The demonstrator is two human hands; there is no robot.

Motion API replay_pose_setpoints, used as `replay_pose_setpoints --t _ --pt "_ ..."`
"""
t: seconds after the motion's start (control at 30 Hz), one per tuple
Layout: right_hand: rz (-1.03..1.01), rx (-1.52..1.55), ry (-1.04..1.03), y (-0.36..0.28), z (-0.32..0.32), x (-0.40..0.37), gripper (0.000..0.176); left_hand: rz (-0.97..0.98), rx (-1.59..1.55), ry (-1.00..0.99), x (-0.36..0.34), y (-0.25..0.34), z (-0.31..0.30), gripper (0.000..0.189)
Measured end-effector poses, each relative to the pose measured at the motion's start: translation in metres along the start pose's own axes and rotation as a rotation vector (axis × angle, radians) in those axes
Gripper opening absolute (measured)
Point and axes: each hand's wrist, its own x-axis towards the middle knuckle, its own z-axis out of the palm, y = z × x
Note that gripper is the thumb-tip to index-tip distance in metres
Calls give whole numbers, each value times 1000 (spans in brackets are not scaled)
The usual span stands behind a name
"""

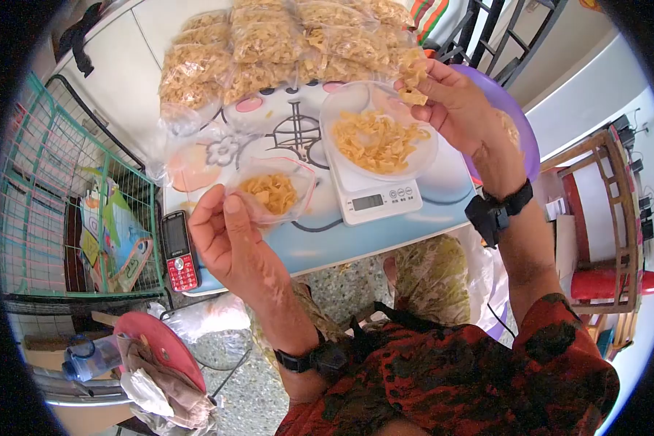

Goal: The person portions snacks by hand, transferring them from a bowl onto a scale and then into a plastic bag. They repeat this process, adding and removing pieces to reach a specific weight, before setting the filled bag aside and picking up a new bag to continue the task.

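Observation:
My left hand (234,240) pinches the edge of a clear plastic bag (298,180) between thumb and fingers. Some yellow, curled snack pieces (267,192) lie inside that bag. Up at the right, my right hand (458,102) grips a few more snack pieces (413,77). It is just above the far right rim of a translucent round bowl (338,109). A ring of the same pieces (378,142) covers the bowl's bottom. The bowl rests on a white digital scale (380,206), whose display is too small to read.
Filled snack bags (265,43) are piled along the table's (320,243) far side. A red and black phone (179,254) lies at the left edge. Partly behind my right arm is a purple basin (523,120). A green wire rack (87,189) stands at left.

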Motion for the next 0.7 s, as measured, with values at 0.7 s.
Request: replay_pose_setpoints --t 0.7 --pt "-833 -1227 -355 52 156 -24 19 -47 -12 16 0 9 4 24"
